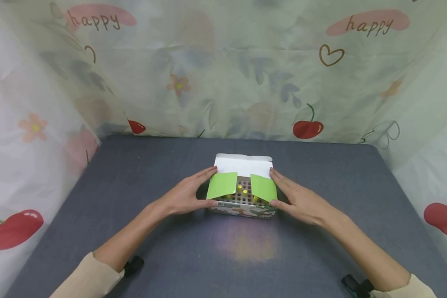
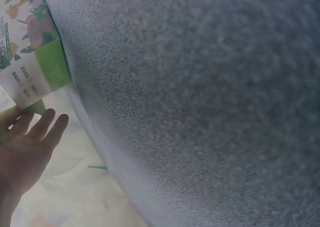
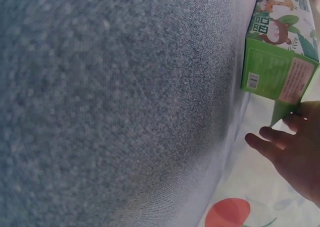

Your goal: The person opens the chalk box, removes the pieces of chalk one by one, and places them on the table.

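A small cardboard box with an animal print stands on the dark table, its white lid raised at the back. Two green side flaps slope partly over the opening. Between them shows a grid of round holes with a few yellow tips. My left hand is at the box's left side, thumb by the front corner and fingertips near the back. The right hand mirrors it on the right. In both wrist views the fingers are fairly straight and spread, some touching near a green flap.
The box sits mid-table on a dark grey cloth. A printed curtain hangs behind the table's far edge and along both sides. Black straps circle the wrists below beige sleeves.
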The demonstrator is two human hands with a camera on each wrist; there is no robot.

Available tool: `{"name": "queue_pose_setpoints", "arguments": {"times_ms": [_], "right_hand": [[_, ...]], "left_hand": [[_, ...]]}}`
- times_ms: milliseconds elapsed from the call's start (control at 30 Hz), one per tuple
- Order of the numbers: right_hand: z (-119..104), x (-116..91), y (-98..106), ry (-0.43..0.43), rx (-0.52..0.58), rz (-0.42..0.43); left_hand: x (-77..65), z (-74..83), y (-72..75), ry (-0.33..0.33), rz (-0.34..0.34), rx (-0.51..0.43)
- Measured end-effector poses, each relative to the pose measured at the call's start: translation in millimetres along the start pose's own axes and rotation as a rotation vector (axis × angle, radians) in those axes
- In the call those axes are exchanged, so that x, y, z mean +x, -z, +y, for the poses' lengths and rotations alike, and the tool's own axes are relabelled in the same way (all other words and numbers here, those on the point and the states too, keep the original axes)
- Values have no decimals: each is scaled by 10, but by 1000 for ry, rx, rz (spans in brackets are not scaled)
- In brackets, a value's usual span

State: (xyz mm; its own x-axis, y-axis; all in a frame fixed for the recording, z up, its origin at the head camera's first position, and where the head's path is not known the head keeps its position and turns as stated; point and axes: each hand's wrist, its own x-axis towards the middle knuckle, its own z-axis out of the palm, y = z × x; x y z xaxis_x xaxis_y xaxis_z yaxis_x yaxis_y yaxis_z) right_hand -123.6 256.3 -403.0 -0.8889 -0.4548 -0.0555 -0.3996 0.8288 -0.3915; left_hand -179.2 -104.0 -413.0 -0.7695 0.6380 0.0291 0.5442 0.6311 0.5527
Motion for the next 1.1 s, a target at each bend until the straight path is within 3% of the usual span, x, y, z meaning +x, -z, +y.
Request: {"name": "queue_pose_setpoints", "arguments": {"times_ms": [300,667,1100], "right_hand": [[-43,21,-32,-71,18,-18],[-26,40,-9,23,3,38],[-85,71,98,118,-73,132]], "left_hand": [[-29,-6,-11,61,15,-9],[-6,-21,3,-50,54,-9],[27,26,47,-127,113,48]]}}
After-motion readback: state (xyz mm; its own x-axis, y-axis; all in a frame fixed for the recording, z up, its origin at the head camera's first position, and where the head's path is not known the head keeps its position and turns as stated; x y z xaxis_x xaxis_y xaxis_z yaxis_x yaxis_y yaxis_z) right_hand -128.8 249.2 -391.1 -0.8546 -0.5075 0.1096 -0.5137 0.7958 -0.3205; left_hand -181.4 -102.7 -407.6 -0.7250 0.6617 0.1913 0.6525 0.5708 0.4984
